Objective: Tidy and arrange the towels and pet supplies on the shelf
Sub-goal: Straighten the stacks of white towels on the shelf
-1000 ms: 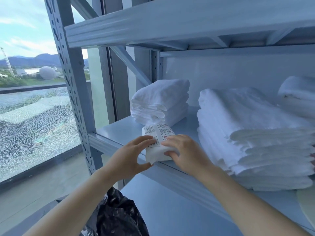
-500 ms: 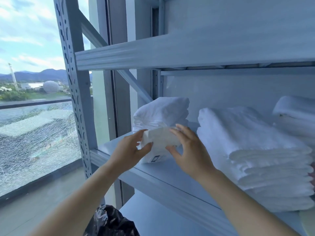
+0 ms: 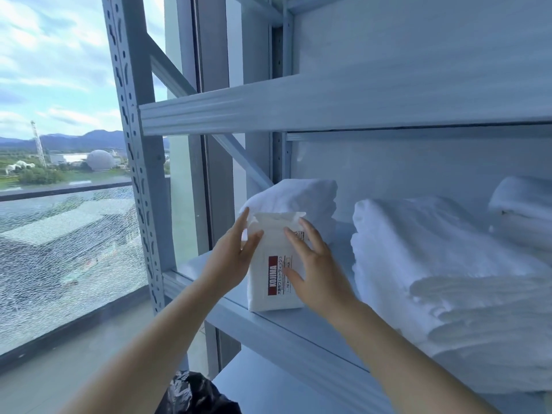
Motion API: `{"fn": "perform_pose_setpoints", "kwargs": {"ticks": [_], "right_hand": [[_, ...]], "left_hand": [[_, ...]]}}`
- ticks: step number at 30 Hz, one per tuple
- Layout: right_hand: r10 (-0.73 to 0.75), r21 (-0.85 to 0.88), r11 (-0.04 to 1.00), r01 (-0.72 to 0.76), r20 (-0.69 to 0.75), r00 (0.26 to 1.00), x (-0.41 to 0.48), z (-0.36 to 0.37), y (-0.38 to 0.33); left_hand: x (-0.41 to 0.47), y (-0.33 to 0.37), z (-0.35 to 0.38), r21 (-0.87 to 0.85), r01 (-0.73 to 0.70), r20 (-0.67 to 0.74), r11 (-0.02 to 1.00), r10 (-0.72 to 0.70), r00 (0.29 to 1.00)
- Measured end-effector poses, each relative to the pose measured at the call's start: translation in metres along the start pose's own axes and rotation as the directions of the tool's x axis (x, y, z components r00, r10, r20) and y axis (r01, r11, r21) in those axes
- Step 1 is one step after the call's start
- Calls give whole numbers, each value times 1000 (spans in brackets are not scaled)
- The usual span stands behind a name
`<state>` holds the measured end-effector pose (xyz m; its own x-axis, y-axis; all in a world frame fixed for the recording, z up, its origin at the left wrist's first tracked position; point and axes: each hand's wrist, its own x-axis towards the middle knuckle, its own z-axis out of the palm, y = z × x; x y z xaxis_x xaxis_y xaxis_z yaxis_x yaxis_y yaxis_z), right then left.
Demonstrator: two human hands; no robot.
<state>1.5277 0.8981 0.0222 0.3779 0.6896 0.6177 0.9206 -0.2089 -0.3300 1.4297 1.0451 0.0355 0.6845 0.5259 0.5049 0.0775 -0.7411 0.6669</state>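
A white pack of wet wipes (image 3: 273,264) with a red label stands upright on the grey metal shelf (image 3: 298,327), near its front edge. My left hand (image 3: 231,258) presses its left side and my right hand (image 3: 316,273) its right side, both holding it. Behind the pack sits a small stack of folded white towels (image 3: 301,198). A large stack of folded white towels (image 3: 448,273) lies to the right, and another folded white towel pile (image 3: 522,210) is at the far right.
The shelf's perforated upright post (image 3: 134,144) stands at the left, with a window beyond it. An upper shelf board (image 3: 328,106) runs overhead. A black plastic bag (image 3: 194,395) sits below, beside a lower shelf board (image 3: 268,383).
The pack has been turned from lying tilted to standing upright on the shelf, its red label now facing me. Both hands stayed on its sides. The camera tilted upward.
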Motion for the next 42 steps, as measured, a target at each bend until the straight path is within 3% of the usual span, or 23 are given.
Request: {"fn": "perform_pose_setpoints", "kwargs": {"ticks": [9,17,22,26,28,42], "right_hand": [[16,-18,1000,-16,-31,999,6,7,1],[34,-35,999,-38,-96,995,2,-8,6],[147,-62,987,-146,19,989,-3,-2,13],[269,-105,961,-257,133,954,-11,7,26],[293,-56,956,-288,110,950,-16,12,32],[207,-21,978,-206,60,976,-27,16,37]], "left_hand": [[-9,-14,7,-364,65,126,929,-20,992],[6,-7,20,-431,147,212,890,-59,975],[6,-9,41,-283,89,215,955,-27,976],[-2,-17,55,-50,-44,217,998,53,975],[-8,-19,60,-1,-98,244,995,95,965],[-19,-33,58,108,-341,276,934,301,913]]}}
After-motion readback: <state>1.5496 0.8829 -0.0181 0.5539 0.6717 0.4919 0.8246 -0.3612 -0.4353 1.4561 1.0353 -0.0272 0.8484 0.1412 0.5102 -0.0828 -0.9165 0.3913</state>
